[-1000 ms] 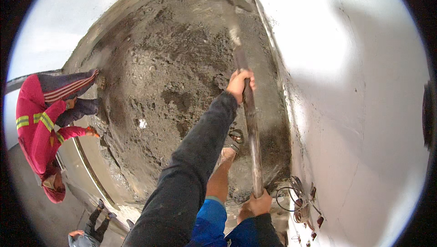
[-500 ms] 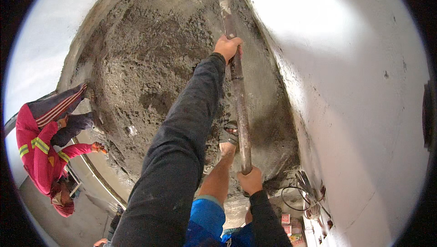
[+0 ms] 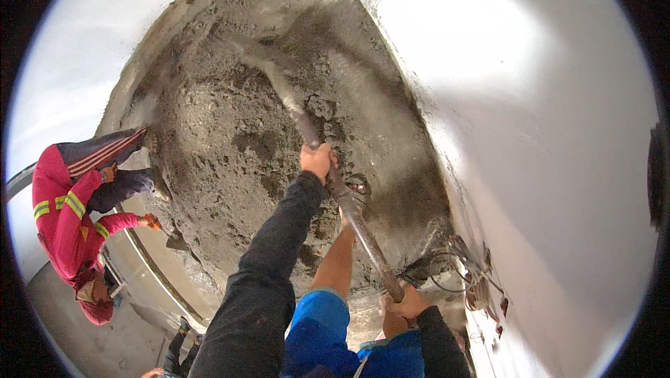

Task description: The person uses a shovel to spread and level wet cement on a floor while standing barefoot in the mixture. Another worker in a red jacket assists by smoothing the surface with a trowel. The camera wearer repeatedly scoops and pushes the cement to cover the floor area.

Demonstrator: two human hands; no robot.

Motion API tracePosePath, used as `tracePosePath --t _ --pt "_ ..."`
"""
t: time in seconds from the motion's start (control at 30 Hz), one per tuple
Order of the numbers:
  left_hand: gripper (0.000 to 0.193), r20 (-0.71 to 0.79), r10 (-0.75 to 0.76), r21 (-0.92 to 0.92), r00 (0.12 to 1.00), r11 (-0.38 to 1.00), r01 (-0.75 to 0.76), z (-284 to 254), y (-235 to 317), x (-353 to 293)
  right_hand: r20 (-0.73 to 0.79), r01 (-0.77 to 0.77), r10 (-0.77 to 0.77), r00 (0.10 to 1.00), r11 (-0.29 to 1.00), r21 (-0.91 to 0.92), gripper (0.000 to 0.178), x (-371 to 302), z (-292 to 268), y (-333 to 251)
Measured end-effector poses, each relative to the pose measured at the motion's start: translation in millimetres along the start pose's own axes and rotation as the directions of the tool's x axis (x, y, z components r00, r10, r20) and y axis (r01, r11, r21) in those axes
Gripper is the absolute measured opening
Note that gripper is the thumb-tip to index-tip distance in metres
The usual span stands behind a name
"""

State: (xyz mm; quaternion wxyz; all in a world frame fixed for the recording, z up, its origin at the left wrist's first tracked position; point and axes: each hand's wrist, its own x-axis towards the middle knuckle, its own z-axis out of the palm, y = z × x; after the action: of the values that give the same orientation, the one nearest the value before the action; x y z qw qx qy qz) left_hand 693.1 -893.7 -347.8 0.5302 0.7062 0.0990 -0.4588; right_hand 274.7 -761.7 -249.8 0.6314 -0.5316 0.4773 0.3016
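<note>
With both hands I hold a long-handled tool (image 3: pixel 364 233), its brown shaft slanting from lower right to upper left. My left hand (image 3: pixel 318 162) is wrapped round the middle of the shaft. Close to my blue shorts, my right hand (image 3: pixel 410 303) grips the near end. The far end is grey, blurred and lies on wet grey mortar (image 3: pixel 209 120), so the shape of its head cannot be made out. One sandalled foot (image 3: pixel 354 193) of mine stands on the mortar, partly behind the shaft.
At left a co-worker (image 3: pixel 66 200) in a red top bends down with a trowel (image 3: pixel 176 240) at the mortar's edge. Another person's legs (image 3: pixel 180 353) show at lower left. A white wall (image 3: pixel 530 169) borders the right side, with coiled cables (image 3: pixel 474 273) at its foot.
The tool has swung left and been drawn back toward me. My left hand has come nearer and my right hand has moved down and right. The co-worker's trowel blade now shows.
</note>
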Motion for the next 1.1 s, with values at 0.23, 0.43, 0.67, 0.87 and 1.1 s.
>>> tracePosePath --t 0.23,0.43,0.67,0.87,1.1 --pt "0.014 0.092 -0.085 -0.384 0.992 0.916 0.114 -121 47 -115 -0.108 -0.016 -0.037 0.993 0.890 -0.456 0.042 -132 -8 -94" --pt "0.014 0.497 0.155 -0.720 0.854 0.623 0.306 -97 75 -253 -0.457 -0.276 0.060 0.887 0.864 -0.422 0.036 -297 21 -111" --pt "0.015 0.561 -0.172 -0.474 0.810 0.735 0.485 -44 48 -294 -0.414 -0.372 0.221 0.883 0.867 -0.331 0.039 -393 58 -128" --pt "0.012 0.516 -0.564 0.015 0.645 0.758 0.652 -3 -12 -292 -0.421 -0.531 0.432 0.798 0.834 -0.149 0.045 -397 98 -144" --pt "0.035 0.378 -0.696 0.374 0.610 0.718 0.587 -21 -4 -320 -0.286 -0.185 0.167 0.944 0.982 -0.036 0.060 -408 45 -173"
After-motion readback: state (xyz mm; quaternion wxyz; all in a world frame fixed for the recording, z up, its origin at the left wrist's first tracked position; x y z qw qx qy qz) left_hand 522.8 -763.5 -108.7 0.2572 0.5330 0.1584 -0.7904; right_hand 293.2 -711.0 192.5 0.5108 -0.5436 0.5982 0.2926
